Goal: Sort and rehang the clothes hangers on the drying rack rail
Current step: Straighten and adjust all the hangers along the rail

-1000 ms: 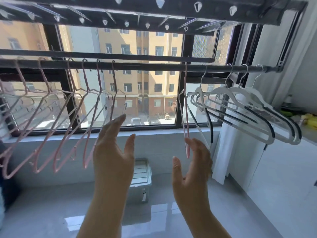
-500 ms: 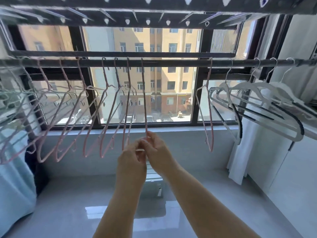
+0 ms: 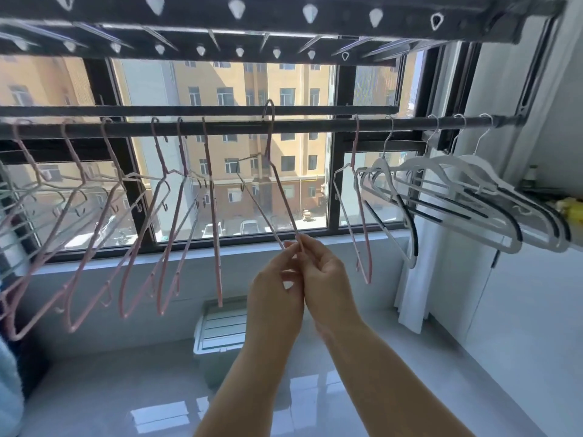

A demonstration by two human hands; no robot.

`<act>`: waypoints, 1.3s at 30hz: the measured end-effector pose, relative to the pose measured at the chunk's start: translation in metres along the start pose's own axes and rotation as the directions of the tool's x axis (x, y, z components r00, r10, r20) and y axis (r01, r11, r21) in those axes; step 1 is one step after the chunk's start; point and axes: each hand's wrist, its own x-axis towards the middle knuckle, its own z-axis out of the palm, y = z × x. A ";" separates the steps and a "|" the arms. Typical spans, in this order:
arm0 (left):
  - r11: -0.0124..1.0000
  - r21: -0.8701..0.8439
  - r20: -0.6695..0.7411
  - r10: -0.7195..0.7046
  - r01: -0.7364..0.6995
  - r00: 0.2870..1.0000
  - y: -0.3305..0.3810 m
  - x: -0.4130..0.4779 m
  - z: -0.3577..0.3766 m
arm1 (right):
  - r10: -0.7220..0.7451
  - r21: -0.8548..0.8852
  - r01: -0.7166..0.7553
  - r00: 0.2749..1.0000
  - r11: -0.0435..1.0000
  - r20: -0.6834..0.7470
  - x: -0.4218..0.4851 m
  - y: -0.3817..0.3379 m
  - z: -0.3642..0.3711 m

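Note:
A dark rail (image 3: 303, 127) runs across at head height. Both hands hold one pink wire hanger (image 3: 277, 184) by its bottom end; its hook sits raised above the rail near the middle. My left hand (image 3: 274, 291) pinches the lower tip and my right hand (image 3: 325, 279) grips it right beside. Several pink hangers (image 3: 170, 222) hang on the left stretch of the rail. One more pink hanger (image 3: 359, 216) hangs right of my hands, next to several white hangers with black grips (image 3: 467, 197).
A second bar (image 3: 195, 110) runs just behind the rail, and a black peg frame (image 3: 284, 14) hangs overhead. A grey lidded bin (image 3: 220, 329) stands on the floor below the window. A white curtain (image 3: 416, 279) hangs at the right, a blue cloth (image 3: 9, 386) at the left edge.
My hands came together from open and apart, took the pink hanger's lower end, and lifted it so its hook now stands above the rail, further right of the pink group.

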 end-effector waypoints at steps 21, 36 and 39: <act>0.998 -0.054 0.125 -0.020 0.027 0.992 0.013 -0.002 0.051 | 0.066 -0.094 -0.082 0.984 0.992 -0.167 -0.002 -0.019 -0.045; 0.966 0.253 -0.488 0.182 -0.061 0.853 0.005 -0.032 -0.016 | -0.317 -0.661 0.294 0.944 0.690 0.089 -0.046 -0.012 -0.043; 0.946 0.320 -0.486 0.120 0.049 0.866 -0.003 -0.028 -0.035 | -0.278 -0.615 0.360 0.933 0.702 0.228 -0.047 -0.014 -0.024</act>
